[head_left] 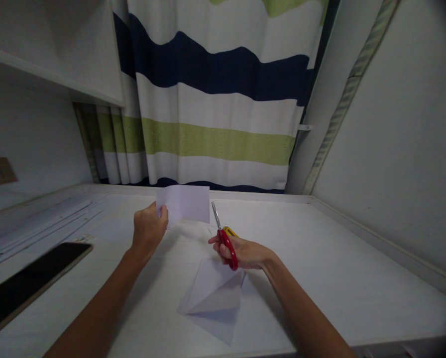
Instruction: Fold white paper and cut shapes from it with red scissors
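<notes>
Pinching with the left hand (150, 226) the left edge of a raised white sheet (191, 204) between thumb and curled fingers, and, above folded paper (217, 298) on the white table (342, 263), gripping red-handled scissors (228, 250) with the right hand's (245, 253) partly curled fingers.

A white tabletop (357, 288) has a raised rim along its back and right side. Near its front, toward the middle, lies a creased, folded piece of white paper (219, 301). At far left lies a flat black device (32, 279) with a pale edge, partly out of view.
</notes>
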The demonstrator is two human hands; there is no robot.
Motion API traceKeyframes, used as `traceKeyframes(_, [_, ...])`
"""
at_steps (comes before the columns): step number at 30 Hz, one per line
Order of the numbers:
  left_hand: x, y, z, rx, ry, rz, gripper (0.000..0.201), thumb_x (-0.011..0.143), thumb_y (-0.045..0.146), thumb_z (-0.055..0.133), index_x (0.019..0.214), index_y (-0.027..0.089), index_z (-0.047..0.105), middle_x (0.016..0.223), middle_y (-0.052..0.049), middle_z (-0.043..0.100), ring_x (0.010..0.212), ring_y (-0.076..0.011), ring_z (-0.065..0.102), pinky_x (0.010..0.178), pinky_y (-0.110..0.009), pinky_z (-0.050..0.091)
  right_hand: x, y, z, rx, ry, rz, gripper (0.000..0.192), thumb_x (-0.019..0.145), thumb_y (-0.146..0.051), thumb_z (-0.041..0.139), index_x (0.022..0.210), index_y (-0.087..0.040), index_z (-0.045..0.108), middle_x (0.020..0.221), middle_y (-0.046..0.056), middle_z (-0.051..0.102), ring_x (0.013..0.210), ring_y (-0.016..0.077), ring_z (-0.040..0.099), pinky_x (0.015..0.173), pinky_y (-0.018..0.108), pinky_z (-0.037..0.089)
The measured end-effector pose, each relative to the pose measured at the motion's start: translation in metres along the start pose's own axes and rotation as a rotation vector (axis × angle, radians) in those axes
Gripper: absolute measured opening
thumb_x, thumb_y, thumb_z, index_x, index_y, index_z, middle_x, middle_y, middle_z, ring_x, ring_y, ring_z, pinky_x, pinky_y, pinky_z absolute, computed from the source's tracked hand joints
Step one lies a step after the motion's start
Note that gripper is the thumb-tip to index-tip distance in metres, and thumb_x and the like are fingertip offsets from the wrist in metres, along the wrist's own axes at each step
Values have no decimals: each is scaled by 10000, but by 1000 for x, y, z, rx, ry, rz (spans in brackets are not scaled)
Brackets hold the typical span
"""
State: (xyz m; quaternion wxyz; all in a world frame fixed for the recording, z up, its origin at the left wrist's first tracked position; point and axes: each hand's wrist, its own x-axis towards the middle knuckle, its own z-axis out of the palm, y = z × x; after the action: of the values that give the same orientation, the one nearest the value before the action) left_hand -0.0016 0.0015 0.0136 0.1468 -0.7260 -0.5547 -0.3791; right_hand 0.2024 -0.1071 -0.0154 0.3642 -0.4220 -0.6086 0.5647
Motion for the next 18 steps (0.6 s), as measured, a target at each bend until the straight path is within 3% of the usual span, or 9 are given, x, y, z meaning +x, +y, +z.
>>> traceKeyframes(4, [2, -1, 0, -15, -9, -34, 253, 729, 273, 342, 604, 162, 531, 594, -103, 606, 572, -210, 571, 567, -281, 358, -2, -3, -4, 181, 13, -107, 506, 576, -457, 626, 954, -184, 431, 761, -4, 411, 629, 86, 390, 556, 233, 309])
traceKeyframes(7, [2, 2, -1, -72, -34, -59, 242, 710, 279, 363, 570, 159, 520, 592, -109, 603, 577, -212, 571, 562, -280, 360, -1, -5, -1, 340, -123, -147, 605, 546, -604, 546, 928, -145, 449, 728, 13, 426, 607, 91, 405, 545, 237, 301])
traceKeyframes(11, [0, 7, -3, -238, -116, -78, 260, 683, 317, 388, 503, 162, 492, 561, -96, 587, 547, -204, 561, 512, -268, 357, 2, 0, 2, 374, -300, -86, 682, 524, -679, 475, 913, -118, 470, 700, 30, 454, 577, 99, 413, 510, 234, 287])
traceKeyframes(18, [-4, 18, -11, -531, -218, -196, 232, 600, 376, 477, 504, 169, 517, 511, -38, 572, 516, -185, 550, 440, -230, 375, 6, 10, -1, 359, -178, 126, 511, 693, -598, 386, 828, -115, 486, 604, 23, 473, 545, 103, 443, 496, 225, 302])
